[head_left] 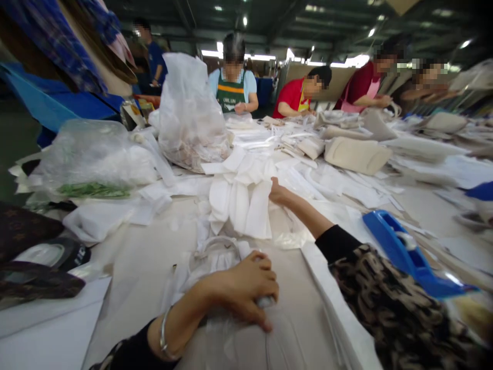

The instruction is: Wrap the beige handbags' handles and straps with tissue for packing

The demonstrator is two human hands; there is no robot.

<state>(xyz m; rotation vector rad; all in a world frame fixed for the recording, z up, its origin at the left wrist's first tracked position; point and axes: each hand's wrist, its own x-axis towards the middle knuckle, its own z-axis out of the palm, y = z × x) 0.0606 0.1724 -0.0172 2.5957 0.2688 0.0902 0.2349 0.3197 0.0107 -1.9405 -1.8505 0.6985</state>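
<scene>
My right hand [279, 193] reaches forward to a bunch of white soft sheet pieces [241, 203] and grips their right edge. The thumb shows, while the other fingers are mostly hidden behind the pieces. Closer to me, my left hand [248, 288] is closed with its fingers curled over a small, greyish, shiny thing [266, 302] that is mostly covered. Below this hand lies clear plastic film [246, 341] on the table. Just beyond the left wrist is a rounded, whitish, see-through item [219, 249], partly hidden by the hand.
A blue tape dispenser [404, 252] stands at the right. Large clear bags [190, 113] and a bag with green leaves [94, 190] lie at the left, near a brown patterned bag [29, 226]. Beige pieces [358, 154] cover the far right. Several people work across the table.
</scene>
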